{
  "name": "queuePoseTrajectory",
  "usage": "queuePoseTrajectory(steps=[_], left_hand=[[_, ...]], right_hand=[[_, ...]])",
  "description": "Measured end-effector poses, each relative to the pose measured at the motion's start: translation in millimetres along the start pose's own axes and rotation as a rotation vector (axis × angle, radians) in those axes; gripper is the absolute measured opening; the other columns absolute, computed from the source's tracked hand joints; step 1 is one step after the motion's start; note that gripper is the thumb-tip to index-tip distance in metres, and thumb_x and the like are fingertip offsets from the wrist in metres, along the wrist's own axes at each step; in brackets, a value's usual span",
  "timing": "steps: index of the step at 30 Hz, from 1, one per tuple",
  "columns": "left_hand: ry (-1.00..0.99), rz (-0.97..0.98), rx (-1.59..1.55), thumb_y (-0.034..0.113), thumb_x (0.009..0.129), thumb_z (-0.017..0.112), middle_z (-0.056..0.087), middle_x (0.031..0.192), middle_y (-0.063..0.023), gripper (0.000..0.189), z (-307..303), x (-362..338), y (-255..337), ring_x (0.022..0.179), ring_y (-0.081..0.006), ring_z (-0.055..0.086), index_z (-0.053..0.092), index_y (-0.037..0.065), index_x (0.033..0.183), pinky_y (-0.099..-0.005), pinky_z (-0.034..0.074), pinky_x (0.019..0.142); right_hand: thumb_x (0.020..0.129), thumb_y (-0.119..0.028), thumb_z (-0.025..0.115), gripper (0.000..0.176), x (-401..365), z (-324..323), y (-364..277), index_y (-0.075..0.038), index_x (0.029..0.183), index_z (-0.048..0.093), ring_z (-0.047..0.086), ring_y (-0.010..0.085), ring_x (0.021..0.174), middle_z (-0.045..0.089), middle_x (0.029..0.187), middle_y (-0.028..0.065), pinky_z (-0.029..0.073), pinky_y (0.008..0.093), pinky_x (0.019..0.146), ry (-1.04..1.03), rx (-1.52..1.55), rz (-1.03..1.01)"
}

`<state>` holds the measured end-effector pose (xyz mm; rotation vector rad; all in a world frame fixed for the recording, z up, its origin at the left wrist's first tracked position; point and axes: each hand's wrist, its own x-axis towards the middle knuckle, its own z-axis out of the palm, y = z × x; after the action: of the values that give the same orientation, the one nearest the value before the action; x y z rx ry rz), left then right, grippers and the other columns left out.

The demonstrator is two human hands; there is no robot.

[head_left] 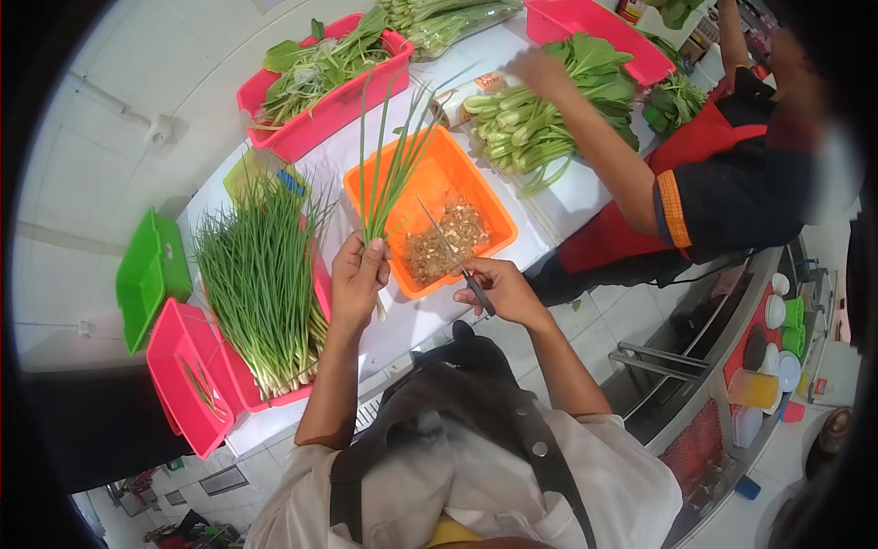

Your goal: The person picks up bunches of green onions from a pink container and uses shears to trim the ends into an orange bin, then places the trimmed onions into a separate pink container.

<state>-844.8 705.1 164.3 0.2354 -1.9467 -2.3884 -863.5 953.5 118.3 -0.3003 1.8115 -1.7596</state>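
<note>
My left hand (359,274) is closed round a few green onions (389,183), whose long leaves fan upward over the orange basin (366,188). In my right hand (498,290) is a knife (446,240), held by its dark handle with the blade pointing up and left over the basin. Brown and whitish scraps (448,242) lie in the basin's lower part. Left of my left hand, a big pile of green onions (261,284) rests in a pink tray (322,288), white ends toward me.
A co-worker (631,183) on the right reaches over bundles of leafy greens (535,123). Pink tubs (343,108) stand at the back, one holding greens. Another pink tray (178,366) and a green tray (151,274) are at the left edge.
</note>
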Motion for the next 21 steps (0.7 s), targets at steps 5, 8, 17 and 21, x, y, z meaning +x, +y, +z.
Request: queuePoseTrajectory(steps=[5, 8, 17, 21], left_hand=[[0.014, 0.004, 0.044, 0.023, 0.100, 0.060, 0.061, 0.085, 0.0005, 0.024, -5, 5, -8, 0.060, -0.0027, 0.044, 0.061, 0.001, 0.110, -0.0185, 0.034, 0.052], [0.015, 0.034, 0.150, 0.021, 0.100, 0.060, 0.062, 0.087, 0.0001, 0.025, -9, 4, -10, 0.062, -0.0032, 0.045, 0.061, 0.000, 0.113, -0.0191, 0.035, 0.054], [-0.007, 0.092, 0.262, 0.021, 0.100, 0.061, 0.062, 0.087, 0.0001, 0.025, -6, 2, -16, 0.066, -0.0044, 0.047, 0.061, -0.001, 0.112, -0.0201, 0.039, 0.058], [0.003, 0.096, 0.267, 0.021, 0.100, 0.061, 0.062, 0.088, 0.0002, 0.026, -12, 4, -18, 0.066, -0.0046, 0.047, 0.061, -0.001, 0.113, -0.0203, 0.039, 0.058]], right_hand=[[0.080, -0.018, 0.084, 0.048, -7, -9, 11, 0.002, 0.119, 0.064, 0.050, 0.0037, 0.056, 0.053, 0.064, -0.0036, 0.039, 0.0222, 0.050, 0.011, 0.036, -0.011], [0.081, -0.015, 0.083, 0.047, -12, -16, 1, 0.001, 0.121, 0.064, 0.047, 0.0025, 0.058, 0.052, 0.065, -0.0058, 0.038, 0.0216, 0.052, 0.060, -0.007, -0.026], [0.080, -0.013, 0.083, 0.044, -4, -19, -11, 0.002, 0.117, 0.065, 0.046, 0.0030, 0.056, 0.050, 0.063, -0.0062, 0.039, 0.0223, 0.051, 0.097, -0.084, 0.033], [0.080, -0.011, 0.082, 0.044, -5, -21, -1, 0.001, 0.119, 0.064, 0.047, 0.0032, 0.056, 0.052, 0.063, -0.0058, 0.039, 0.0217, 0.051, 0.120, -0.033, 0.042]])
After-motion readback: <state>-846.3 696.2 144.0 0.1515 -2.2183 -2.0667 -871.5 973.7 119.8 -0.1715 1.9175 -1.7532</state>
